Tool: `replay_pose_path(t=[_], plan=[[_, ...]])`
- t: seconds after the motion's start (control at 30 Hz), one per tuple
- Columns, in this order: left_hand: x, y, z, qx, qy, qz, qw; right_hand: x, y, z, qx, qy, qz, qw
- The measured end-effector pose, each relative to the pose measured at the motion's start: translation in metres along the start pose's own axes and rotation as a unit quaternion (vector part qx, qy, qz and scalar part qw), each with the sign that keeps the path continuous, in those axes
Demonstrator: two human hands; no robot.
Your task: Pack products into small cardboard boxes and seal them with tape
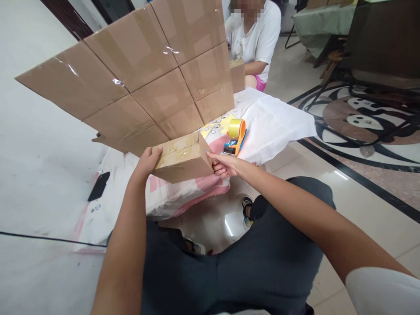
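Note:
Between my two hands is a cardboard box (187,164) with clear tape along its top seam. My left hand (148,161) grips the box's left end, thumb on top. At the right end, my right hand (223,164) holds the box with its fingers curled at the lower corner and its thumb against the end face. An orange tape dispenser (241,138) with a roll of yellowish tape lies just beyond my right hand. Directly behind the box rises a stack of taped cardboard boxes (160,100).
A cloth-covered table (275,118) carries the boxes and dispenser. A black phone (99,187) lies at the left by the wall. Across the table sits a person in a white shirt (267,30), beside another cardboard box (237,75). A dark cable (52,239) crosses the lower left.

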State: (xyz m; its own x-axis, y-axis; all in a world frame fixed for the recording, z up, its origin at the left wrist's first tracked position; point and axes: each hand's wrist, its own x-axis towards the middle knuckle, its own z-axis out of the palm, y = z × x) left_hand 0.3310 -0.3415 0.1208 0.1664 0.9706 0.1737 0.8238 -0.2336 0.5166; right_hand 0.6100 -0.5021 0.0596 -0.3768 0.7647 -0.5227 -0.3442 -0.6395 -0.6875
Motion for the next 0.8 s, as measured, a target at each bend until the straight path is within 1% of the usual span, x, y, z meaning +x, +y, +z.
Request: replay_pose_path(t=[0.1, 0.27, 0.37, 0.5, 0.6, 0.67, 0.7, 0.73, 0.77, 0.8], plan=[[-0.001, 0.001, 0.0, -0.017, -0.03, -0.016, 0.999, -0.003, 0.002, 0.001, -0.013, -0.007, -0.008, 1.0], [-0.002, 0.004, 0.0, -0.033, -0.042, -0.019, 0.998, -0.005, 0.006, -0.001, -0.075, -0.004, -0.021, 0.997], [-0.002, 0.006, 0.0, -0.034, -0.043, -0.021, 0.998, -0.002, 0.004, -0.003, -0.064, -0.013, -0.001, 0.998], [-0.004, 0.009, -0.002, -0.029, -0.042, -0.023, 0.998, 0.001, 0.0, -0.002, -0.088, 0.034, 0.03, 0.995], [-0.005, 0.011, -0.002, -0.025, -0.042, -0.027, 0.998, 0.002, -0.004, 0.001, -0.106, 0.043, 0.038, 0.993], [-0.006, 0.011, -0.002, -0.025, -0.043, -0.028, 0.998, 0.0, -0.008, 0.001, -0.142, 0.065, 0.023, 0.987], [-0.006, 0.012, -0.002, -0.026, -0.044, -0.028, 0.998, -0.001, -0.011, 0.0, -0.188, 0.099, -0.011, 0.977], [-0.006, 0.012, -0.002, -0.027, -0.044, -0.028, 0.998, -0.003, -0.015, -0.002, -0.246, 0.144, -0.062, 0.956], [-0.006, 0.011, -0.002, -0.027, -0.044, -0.029, 0.998, -0.006, -0.019, -0.004, -0.303, 0.194, -0.122, 0.925], [-0.006, 0.011, -0.002, -0.028, -0.044, -0.03, 0.998, -0.009, -0.022, -0.006, -0.356, 0.242, -0.187, 0.883]])
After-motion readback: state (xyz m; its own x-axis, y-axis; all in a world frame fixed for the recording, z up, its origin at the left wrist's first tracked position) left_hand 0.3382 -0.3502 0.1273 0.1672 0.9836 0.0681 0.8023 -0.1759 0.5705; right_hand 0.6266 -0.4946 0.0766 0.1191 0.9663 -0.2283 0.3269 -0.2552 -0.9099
